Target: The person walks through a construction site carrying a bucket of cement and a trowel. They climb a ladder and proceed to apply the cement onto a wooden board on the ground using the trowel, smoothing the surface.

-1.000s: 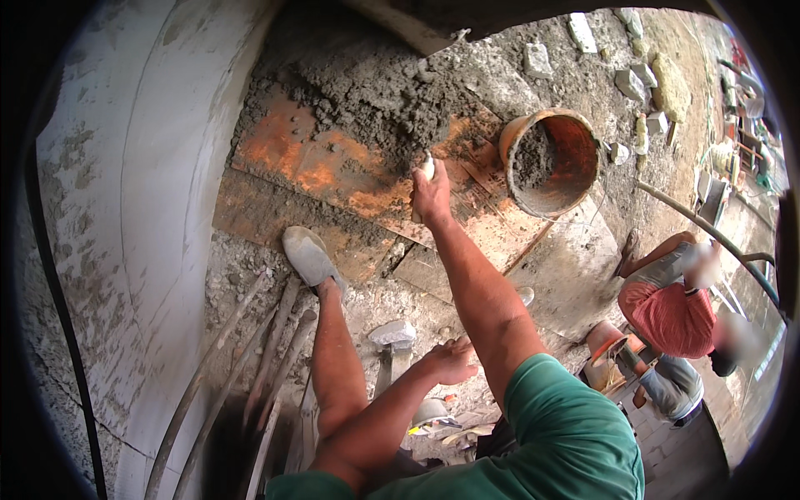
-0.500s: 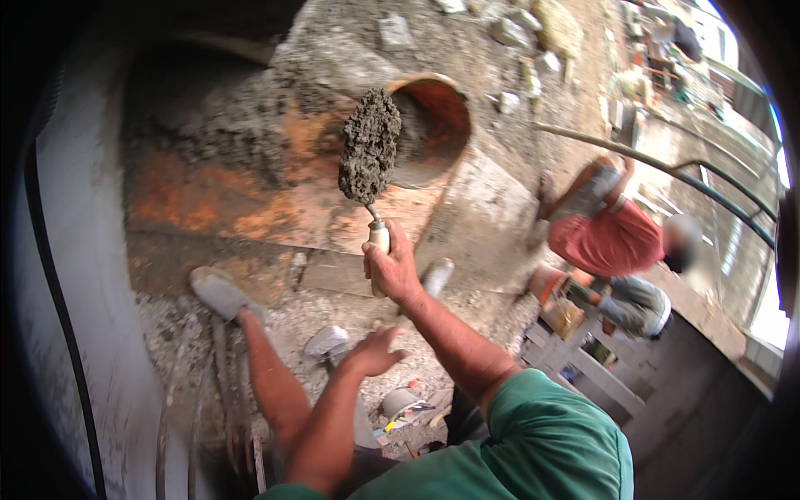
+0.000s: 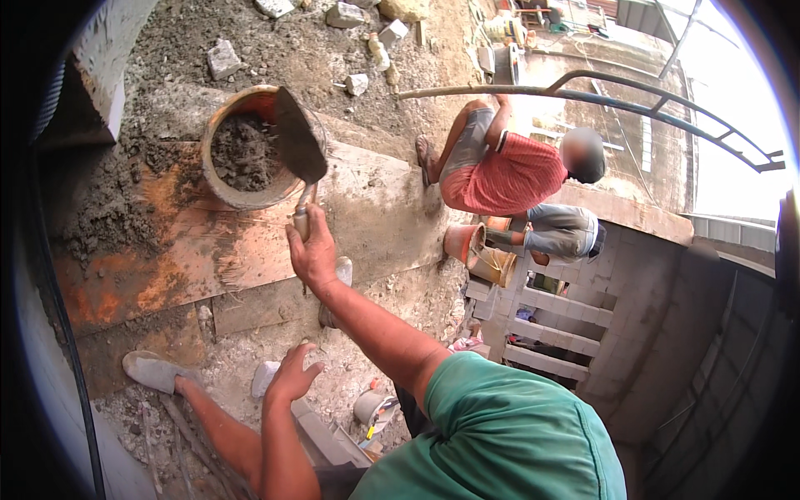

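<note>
A trowel [image 3: 301, 140] is in my right hand [image 3: 313, 254], its fingers wrapped round the pale handle. The dark blade, with no heap of mortar on it, stands over the right rim of an orange bucket [image 3: 263, 103]. Grey mortar [image 3: 240, 157] lies inside the bucket, partly hidden by the blade. My left hand [image 3: 293, 375] hangs free with its fingers apart, near a whitish block [image 3: 264, 378] on the ground. Beneath the bucket, a mortar-smeared board [image 3: 375, 204] runs across the ground, with loose mortar [image 3: 112, 204] heaped at its left.
A person in a red shirt [image 3: 508, 175] crouches at the right, and another person in grey [image 3: 562, 232] is beside buckets [image 3: 461, 244]. A long pole [image 3: 475, 89] crosses the upper right. Tools fill a pale container [image 3: 369, 407] by my legs. A pale wall [image 3: 50, 383] rises at left.
The heaped mortar is gone from the trowel blade, which now sits at the bucket's rim. The view has shifted right, bringing more of the two people into sight. My left hand stays open.
</note>
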`<state>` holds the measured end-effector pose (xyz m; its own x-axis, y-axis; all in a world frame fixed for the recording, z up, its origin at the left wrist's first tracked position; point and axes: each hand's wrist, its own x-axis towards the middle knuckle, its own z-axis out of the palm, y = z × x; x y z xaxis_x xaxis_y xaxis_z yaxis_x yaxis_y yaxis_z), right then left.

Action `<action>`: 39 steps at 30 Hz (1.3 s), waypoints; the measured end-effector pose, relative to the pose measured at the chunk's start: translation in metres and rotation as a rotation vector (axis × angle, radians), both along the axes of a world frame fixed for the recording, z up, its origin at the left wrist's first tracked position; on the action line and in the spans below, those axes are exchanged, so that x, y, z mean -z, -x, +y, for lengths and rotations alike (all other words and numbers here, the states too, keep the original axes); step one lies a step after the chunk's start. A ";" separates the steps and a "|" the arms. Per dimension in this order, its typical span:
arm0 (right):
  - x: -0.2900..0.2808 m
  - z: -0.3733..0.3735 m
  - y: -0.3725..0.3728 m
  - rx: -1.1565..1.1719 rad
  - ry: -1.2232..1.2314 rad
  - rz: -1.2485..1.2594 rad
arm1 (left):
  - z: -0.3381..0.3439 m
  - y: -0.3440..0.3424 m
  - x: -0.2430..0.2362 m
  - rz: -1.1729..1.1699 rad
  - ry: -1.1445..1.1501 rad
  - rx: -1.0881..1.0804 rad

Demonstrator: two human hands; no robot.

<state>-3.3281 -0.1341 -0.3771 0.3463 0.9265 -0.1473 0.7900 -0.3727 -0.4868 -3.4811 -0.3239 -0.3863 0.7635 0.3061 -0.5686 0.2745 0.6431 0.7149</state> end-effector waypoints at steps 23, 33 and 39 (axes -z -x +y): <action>0.041 -0.093 0.088 -0.286 0.589 0.329 | 0.009 0.003 -0.003 -0.056 0.036 -0.080; 0.052 -0.084 0.074 -0.265 0.628 0.386 | 0.019 0.010 -0.009 -0.052 0.060 -0.102; 0.058 -0.088 0.087 -0.287 0.684 0.362 | 0.014 0.015 -0.005 -0.073 0.040 -0.166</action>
<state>-3.4154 -0.2225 -0.4349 -0.0674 0.6366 -0.7683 0.7374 -0.4869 -0.4681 -3.4957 -0.3104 -0.3809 0.7440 0.4095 -0.5280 0.1108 0.7036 0.7019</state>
